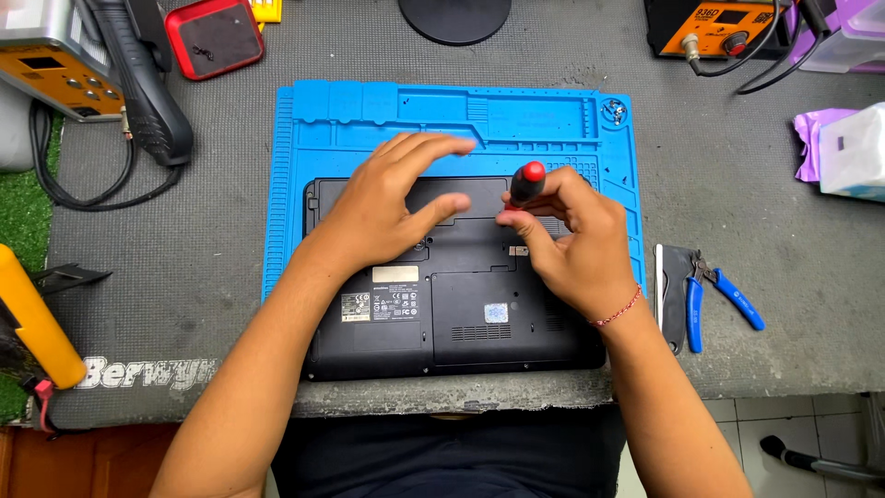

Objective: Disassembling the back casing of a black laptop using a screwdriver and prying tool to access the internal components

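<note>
1. On the blue silicone repair mat [304, 138], which lies on a grey padded bench top [737, 184], a black plastic laptop [442, 323] rests upside down, its base panel facing up and its near edge at the front lip of the bench

2. The left hand [387, 207] lies flat on the rear of the base, fingers spread and apart, clamped on nothing; it seems to be pressing the machine steady

3. The right hand [576, 244] has its fingers drawn together round a red-handled screwdriver with a black collar [527, 182], held about upright over the base panel near a small slot; the tip is hidden behind the fingers, so whether it sits in a screw cannot be told

4. By my judgement the laptop is moderately heavy and stiff, yet its thin plastic panels would crack or flex if levered; best taken by both side edges, never by a cover; the screwdriver is light and rigid, gripped at the handle

5. Right of the mat lie blue-handled cutting pliers [728, 297]; a red shallow parts tray [214, 37] and an orange soldering station [714, 23] stand at the far edge of the bench
</note>
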